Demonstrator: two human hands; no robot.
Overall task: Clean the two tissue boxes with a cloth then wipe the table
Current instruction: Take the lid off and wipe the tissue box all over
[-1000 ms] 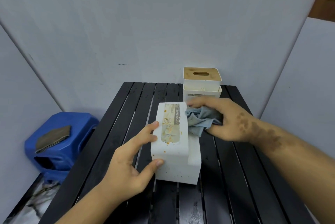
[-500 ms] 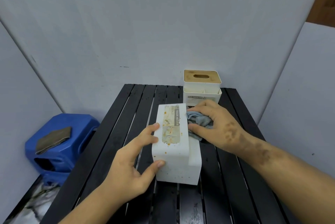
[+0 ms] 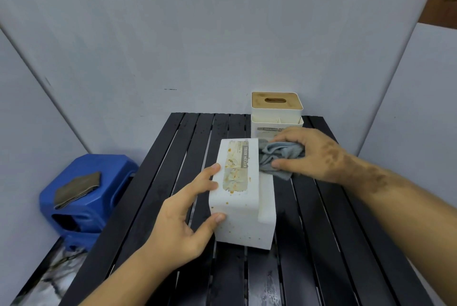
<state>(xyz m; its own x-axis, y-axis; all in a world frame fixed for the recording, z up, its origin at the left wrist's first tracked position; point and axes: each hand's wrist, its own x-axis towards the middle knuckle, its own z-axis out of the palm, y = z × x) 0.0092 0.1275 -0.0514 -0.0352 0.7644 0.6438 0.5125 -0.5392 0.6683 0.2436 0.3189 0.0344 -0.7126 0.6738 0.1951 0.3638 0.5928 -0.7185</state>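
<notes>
A white tissue box (image 3: 243, 206) lies on its side in the middle of the black slatted table (image 3: 321, 244); its label is stained with orange-brown spots. My left hand (image 3: 188, 219) holds its left side, fingers on the upper edge and thumb on the near end. My right hand (image 3: 311, 154) grips a crumpled grey-blue cloth (image 3: 277, 157) and presses it against the box's right side near the far end. A second white tissue box (image 3: 277, 114) with a wooden slotted lid stands upright at the table's back edge, just behind my right hand.
A blue plastic stool (image 3: 91, 196) stands on the floor left of the table, with a folded brown cloth (image 3: 76, 188) on its seat. Grey walls close in behind and on both sides. The table slats carry wet specks.
My right hand drew the cloth back along the box's right side, then moved it toward the far end again. My left hand and the box have stayed in place.
</notes>
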